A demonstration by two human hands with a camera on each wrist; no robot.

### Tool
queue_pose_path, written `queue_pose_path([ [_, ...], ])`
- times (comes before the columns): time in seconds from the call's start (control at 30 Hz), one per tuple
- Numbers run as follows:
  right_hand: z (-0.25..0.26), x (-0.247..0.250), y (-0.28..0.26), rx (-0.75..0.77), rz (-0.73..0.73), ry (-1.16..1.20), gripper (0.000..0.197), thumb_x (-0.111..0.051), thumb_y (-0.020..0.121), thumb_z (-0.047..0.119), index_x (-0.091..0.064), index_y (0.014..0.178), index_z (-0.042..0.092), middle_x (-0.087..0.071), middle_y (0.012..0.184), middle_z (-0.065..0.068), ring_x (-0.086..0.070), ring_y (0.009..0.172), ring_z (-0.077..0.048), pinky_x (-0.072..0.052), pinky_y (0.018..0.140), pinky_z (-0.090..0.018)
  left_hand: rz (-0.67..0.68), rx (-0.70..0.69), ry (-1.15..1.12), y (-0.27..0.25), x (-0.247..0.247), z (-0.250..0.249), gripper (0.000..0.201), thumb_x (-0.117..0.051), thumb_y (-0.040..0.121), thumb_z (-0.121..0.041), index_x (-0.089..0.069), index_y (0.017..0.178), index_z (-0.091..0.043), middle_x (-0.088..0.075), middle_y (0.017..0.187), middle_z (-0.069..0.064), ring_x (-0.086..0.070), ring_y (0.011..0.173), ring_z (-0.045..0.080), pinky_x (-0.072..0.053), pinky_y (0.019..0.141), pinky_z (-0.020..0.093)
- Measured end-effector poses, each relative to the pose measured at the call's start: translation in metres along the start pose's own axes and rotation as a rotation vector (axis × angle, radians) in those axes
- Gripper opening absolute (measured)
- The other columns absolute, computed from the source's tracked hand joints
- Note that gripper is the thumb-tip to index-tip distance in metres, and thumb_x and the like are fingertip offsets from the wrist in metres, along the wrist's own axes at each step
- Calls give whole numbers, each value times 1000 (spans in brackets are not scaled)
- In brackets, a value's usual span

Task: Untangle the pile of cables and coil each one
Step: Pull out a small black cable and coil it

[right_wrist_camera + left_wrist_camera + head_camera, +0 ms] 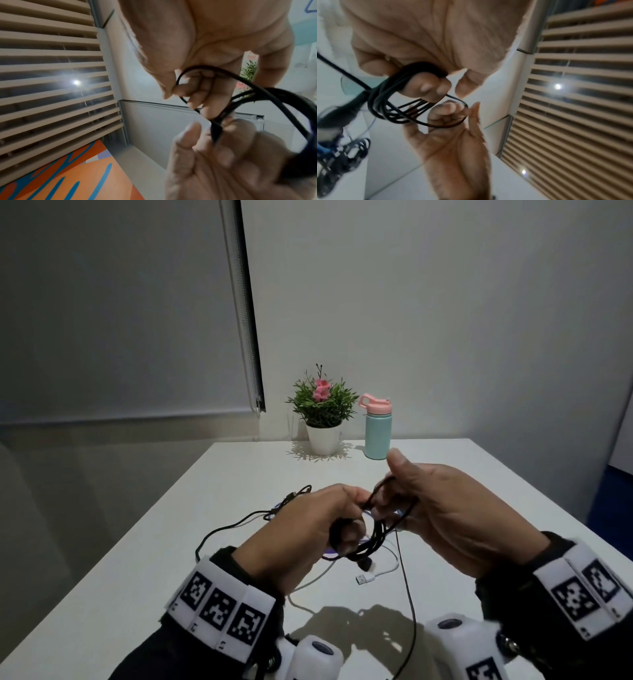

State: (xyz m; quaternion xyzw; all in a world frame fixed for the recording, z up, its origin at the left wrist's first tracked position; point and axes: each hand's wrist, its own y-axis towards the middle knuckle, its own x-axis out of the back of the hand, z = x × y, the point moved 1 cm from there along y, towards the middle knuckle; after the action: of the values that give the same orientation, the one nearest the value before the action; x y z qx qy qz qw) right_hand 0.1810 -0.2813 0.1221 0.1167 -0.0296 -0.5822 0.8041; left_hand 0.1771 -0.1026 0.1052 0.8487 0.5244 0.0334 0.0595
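- Left hand: raised above the white table, fingers curled round one side of a bundle of black cable loops. The left wrist view shows several turns of the black cable passing between the curled fingers and the thumb.
- Right hand: level with the left hand and just beside it, thumb pointing up. Its fingers pinch the outermost loop at the other side of the bundle; the right wrist view shows that loop hooked over the bent fingers.
- Black cable: the coiled part hangs between the two hands, clear of the table. One loose strand drops to the tabletop and runs toward the near edge.
- Second black cable: lies uncoiled on the table, left of and beyond the left hand, its plug end farthest away.
- White USB cable: lies on the table below the hands, connector exposed.
- Potted plant and teal bottle with pink lid: stand side by side at the far edge, well apart from the cables.
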Motion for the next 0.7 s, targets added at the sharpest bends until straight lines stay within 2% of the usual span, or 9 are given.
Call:
queue_pose_path([
  [0.07,5,4,-3,26,51,3,32,-65,88,39,-68,81,8,-53,68,-4,-51,63,-18,-50,64,-24,-52,-10,209,1,-2,5,24,-50,104,-23,-63,112,-5,-46,60,-11,-38,56,8,-35,55,17],
  [0.13,14,13,-8,48,70,-31,27,-65,88,33,-72,88,7,-38,60,2,-35,51,-12,-41,53,-20,-58,-27,288,1,3,6,29,-44,107,-22,-55,129,-7,-47,64,-10,-43,57,4,-40,58,12],
  [0.2,24,21,-11,106,39,-140,34,-67,87,39,-72,92,6,-28,55,3,-22,46,-12,-28,44,-22,-39,-59,320,-1,9,5,35,-41,108,-20,-42,143,-12,-53,72,-5,-48,62,4,-43,64,11],
  [0.27,32,25,-15,224,-55,-423,42,-70,81,52,-73,91,12,-30,54,0,-23,47,-17,-24,45,-33,5,-76,347,-4,9,0,38,-41,108,-20,-37,146,-17,-59,73,-8,-47,63,7,-45,69,15],
  [0.37,40,25,-18,330,-76,-487,48,-74,71,60,-71,86,14,-33,55,-4,-23,50,-24,-24,39,-39,21,-91,192,-3,7,-5,30,-52,95,-18,-54,125,-15,-43,65,-5,-38,56,12,-42,61,23],
  [0.43,41,25,-20,268,7,-184,43,-83,66,52,-65,75,14,-32,53,-2,-19,47,-19,-20,38,-28,0,-96,95,-3,7,-9,30,-53,78,-16,-57,107,-13,-32,66,-2,-31,52,10,-31,48,18],
  [0.53,41,26,-24,115,123,-6,29,-78,75,35,-58,71,16,-28,53,1,-20,40,-10,-25,42,-14,-29,-162,338,-5,9,-10,19,-61,77,-25,-57,94,-20,-41,59,-14,-36,50,7,-32,50,17],
  [0.63,44,28,-28,20,217,18,20,-72,77,23,-66,87,8,-37,57,-1,-27,32,-6,-33,36,-13,-164,-194,459,-2,15,-6,14,-62,85,-32,-55,93,-22,-49,57,-17,-42,52,5,-37,57,22],
  [0.7,45,32,-28,-7,292,196,37,-78,76,18,-67,109,4,-48,69,-3,-33,31,-2,-34,30,-12,-216,-211,502,1,19,-3,11,-61,95,-28,-53,95,-21,-51,61,-15,-45,54,6,-42,58,23],
])
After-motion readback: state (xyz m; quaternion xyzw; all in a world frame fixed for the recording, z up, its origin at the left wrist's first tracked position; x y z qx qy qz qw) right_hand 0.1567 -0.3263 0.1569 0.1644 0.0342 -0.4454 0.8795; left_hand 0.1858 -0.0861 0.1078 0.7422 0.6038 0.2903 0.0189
